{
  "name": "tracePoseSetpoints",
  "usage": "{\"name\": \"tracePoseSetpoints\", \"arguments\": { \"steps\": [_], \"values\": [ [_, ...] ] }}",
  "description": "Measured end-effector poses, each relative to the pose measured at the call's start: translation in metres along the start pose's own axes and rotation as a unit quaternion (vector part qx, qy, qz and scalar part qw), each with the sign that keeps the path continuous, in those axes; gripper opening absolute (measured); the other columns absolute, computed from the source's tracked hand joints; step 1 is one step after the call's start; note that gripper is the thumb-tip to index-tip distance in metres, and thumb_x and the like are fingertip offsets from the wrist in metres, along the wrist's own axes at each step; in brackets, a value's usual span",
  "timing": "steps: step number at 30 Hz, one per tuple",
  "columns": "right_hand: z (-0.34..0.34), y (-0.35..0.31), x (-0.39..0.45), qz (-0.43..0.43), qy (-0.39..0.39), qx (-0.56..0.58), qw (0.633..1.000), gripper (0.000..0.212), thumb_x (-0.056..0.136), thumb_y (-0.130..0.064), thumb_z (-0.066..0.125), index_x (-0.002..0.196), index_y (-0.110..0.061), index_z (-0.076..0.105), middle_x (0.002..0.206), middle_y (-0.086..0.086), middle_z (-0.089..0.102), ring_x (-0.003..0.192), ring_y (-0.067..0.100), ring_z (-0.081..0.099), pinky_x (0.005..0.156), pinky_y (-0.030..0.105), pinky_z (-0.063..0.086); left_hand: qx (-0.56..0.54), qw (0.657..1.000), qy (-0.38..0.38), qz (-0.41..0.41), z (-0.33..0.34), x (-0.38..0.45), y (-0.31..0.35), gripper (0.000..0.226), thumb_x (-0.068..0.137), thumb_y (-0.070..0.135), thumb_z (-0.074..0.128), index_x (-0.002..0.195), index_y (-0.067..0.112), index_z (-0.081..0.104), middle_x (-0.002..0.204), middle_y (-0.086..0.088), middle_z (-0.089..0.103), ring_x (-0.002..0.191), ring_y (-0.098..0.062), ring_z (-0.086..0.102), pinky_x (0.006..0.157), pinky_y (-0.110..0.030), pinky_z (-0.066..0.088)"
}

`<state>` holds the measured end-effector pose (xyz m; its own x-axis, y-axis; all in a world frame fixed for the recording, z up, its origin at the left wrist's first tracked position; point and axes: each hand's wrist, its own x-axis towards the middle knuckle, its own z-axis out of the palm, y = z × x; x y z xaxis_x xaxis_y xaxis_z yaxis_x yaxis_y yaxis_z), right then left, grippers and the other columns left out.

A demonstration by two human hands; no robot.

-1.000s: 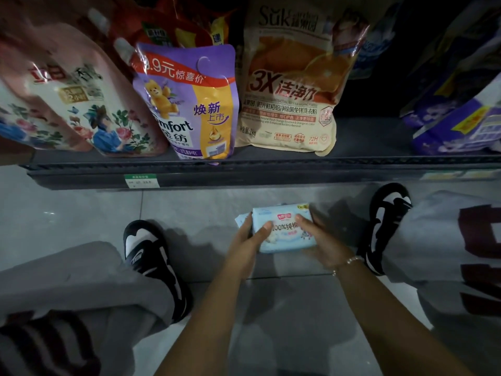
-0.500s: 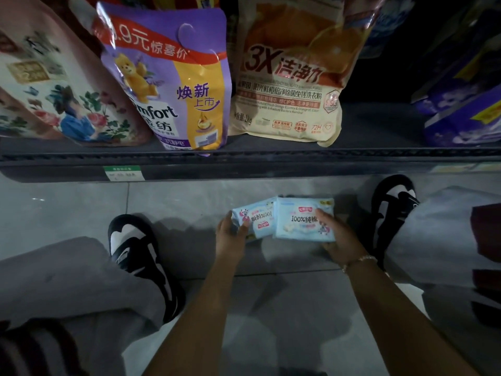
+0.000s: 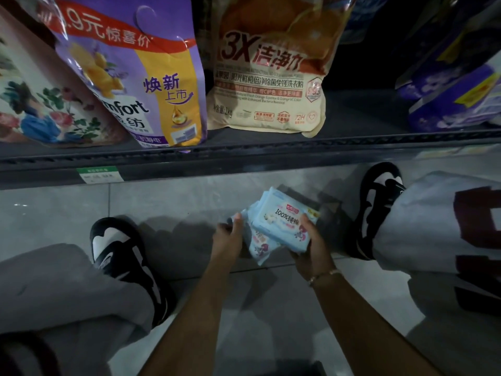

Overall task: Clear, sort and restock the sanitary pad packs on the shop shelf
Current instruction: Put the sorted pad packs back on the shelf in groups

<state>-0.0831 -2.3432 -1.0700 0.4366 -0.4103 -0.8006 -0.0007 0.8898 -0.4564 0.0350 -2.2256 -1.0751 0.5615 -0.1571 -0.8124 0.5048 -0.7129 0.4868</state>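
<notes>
Two light blue sanitary pad packs sit between my hands, low over the grey floor tiles. The upper pack [image 3: 286, 222], printed "100%", is tilted and held by my right hand [image 3: 311, 248], thumb on its right edge. The lower pack [image 3: 259, 246] pokes out beneath it, and my left hand [image 3: 227, 236] grips its left side. The two packs overlap, the upper lying partly on the lower. The dark shop shelf [image 3: 244, 156] runs across the view just above them.
On the shelf stand a purple softener pouch [image 3: 135, 77], a beige-orange detergent bag [image 3: 271, 77], a floral pouch [image 3: 40, 109] at left and blue-purple packs [image 3: 455, 99] at right. My black-and-white shoes [image 3: 122, 256] [image 3: 379, 202] and grey trouser knees flank the hands.
The packs were one stack, then side by side, and are now overlapped and tilted. Both hands have moved slightly right and the view has dropped closer to the shelf.
</notes>
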Motion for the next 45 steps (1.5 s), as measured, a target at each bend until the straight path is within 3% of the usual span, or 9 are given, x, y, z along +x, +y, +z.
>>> {"name": "tracePoseSetpoints", "arguments": {
  "steps": [4, 10, 13, 17, 23, 29, 34, 41, 45],
  "values": [
    [0.002, 0.007, -0.007, 0.0, 0.004, 0.02, 1.0, 0.049, 0.081, -0.031, 0.059, 0.12, -0.002, 0.059, 0.108, 0.017, 0.071, 0.086, 0.025, 0.072, 0.064, 0.031, 0.059, -0.093, 0.99, -0.057, 0.093, 0.001, 0.004, 0.006, 0.063, 0.093, 0.057, 0.045, 0.148, 0.03, 0.029, 0.158, -0.002, 0.012, 0.143, -0.024, 0.027, 0.114, -0.037, 0.025],
    [0.013, 0.018, -0.008, 0.097, 0.035, -0.024, 0.994, 0.051, 0.086, -0.047, 0.057, 0.121, -0.011, 0.063, 0.117, 0.016, 0.068, 0.1, 0.032, 0.064, 0.078, 0.039, 0.051, -0.071, 0.984, -0.147, 0.066, -0.001, 0.021, -0.012, 0.09, 0.064, 0.094, 0.043, 0.119, 0.026, 0.065, 0.127, -0.007, 0.062, 0.112, -0.021, 0.063, 0.101, -0.047, 0.048],
    [0.017, 0.022, -0.006, 0.071, 0.026, -0.057, 0.995, 0.058, 0.076, -0.043, 0.066, 0.122, -0.008, 0.063, 0.117, 0.017, 0.068, 0.108, 0.035, 0.064, 0.088, 0.045, 0.05, -0.095, 0.972, -0.209, 0.048, -0.014, 0.007, -0.005, 0.082, 0.071, 0.089, 0.043, 0.113, 0.025, 0.071, 0.115, -0.007, 0.07, 0.109, -0.023, 0.066, 0.101, -0.044, 0.046],
    [0.016, 0.011, -0.005, -0.002, 0.005, -0.174, 0.985, 0.035, 0.088, -0.029, 0.061, 0.112, -0.004, 0.066, 0.102, 0.016, 0.073, 0.088, 0.027, 0.072, 0.069, 0.033, 0.06, -0.015, 0.973, -0.214, 0.08, -0.025, -0.003, 0.008, 0.072, 0.074, 0.079, 0.047, 0.102, 0.018, 0.073, 0.098, 0.0, 0.075, 0.087, -0.008, 0.071, 0.078, -0.023, 0.052],
    [0.014, 0.009, -0.005, 0.015, -0.005, -0.282, 0.959, 0.031, 0.096, -0.037, 0.052, 0.113, -0.014, 0.066, 0.098, 0.005, 0.075, 0.085, 0.015, 0.072, 0.067, 0.022, 0.054, -0.075, 0.962, -0.251, 0.078, -0.014, -0.011, 0.01, 0.04, 0.093, 0.043, 0.058, 0.124, 0.019, 0.059, 0.11, -0.003, 0.072, 0.098, -0.016, 0.07, 0.072, -0.02, 0.056],
    [0.031, -0.027, -0.018, 0.022, -0.015, -0.321, 0.947, 0.021, 0.092, -0.035, 0.061, 0.087, -0.017, 0.071, 0.085, 0.001, 0.076, 0.083, 0.016, 0.071, 0.092, 0.035, 0.052, -0.062, 0.969, -0.228, 0.076, -0.023, -0.025, 0.038, 0.047, 0.083, 0.049, 0.065, 0.121, 0.021, 0.062, 0.109, -0.002, 0.073, 0.098, -0.017, 0.07, 0.09, -0.032, 0.054],
    [0.059, -0.08, -0.069, -0.072, -0.054, -0.389, 0.917, 0.028, 0.084, -0.046, 0.066, 0.087, -0.02, 0.073, 0.089, -0.004, 0.076, 0.085, 0.01, 0.072, 0.085, 0.029, 0.054, -0.028, 0.967, -0.202, 0.154, -0.044, -0.082, 0.087, 0.034, 0.088, 0.048, 0.061, 0.112, 0.025, 0.066, 0.102, 0.006, 0.075, 0.091, -0.007, 0.071, 0.073, -0.019, 0.052],
    [0.076, -0.164, -0.178, -0.188, -0.108, -0.429, 0.877, 0.061, 0.06, -0.065, 0.073, 0.093, -0.014, 0.076, 0.09, 0.0, 0.076, 0.09, 0.018, 0.072, 0.096, 0.042, 0.052, 0.002, 0.938, -0.17, 0.303, -0.06, -0.201, 0.138, 0.038, 0.08, 0.062, 0.063, 0.111, 0.04, 0.064, 0.107, 0.017, 0.072, 0.1, -0.005, 0.068, 0.096, -0.033, 0.049],
    [0.079, -0.208, -0.242, -0.276, -0.136, -0.434, 0.847, 0.059, 0.059, -0.064, 0.069, 0.096, -0.019, 0.075, 0.091, -0.003, 0.076, 0.09, 0.016, 0.072, 0.096, 0.042, 0.052, -0.01, 0.919, -0.134, 0.372, -0.058, -0.273, 0.163, 0.021, 0.08, 0.055, 0.061, 0.097, 0.044, 0.06, 0.093, 0.023, 0.072, 0.081, 0.01, 0.066, 0.069, -0.009, 0.049]
  ]
}}
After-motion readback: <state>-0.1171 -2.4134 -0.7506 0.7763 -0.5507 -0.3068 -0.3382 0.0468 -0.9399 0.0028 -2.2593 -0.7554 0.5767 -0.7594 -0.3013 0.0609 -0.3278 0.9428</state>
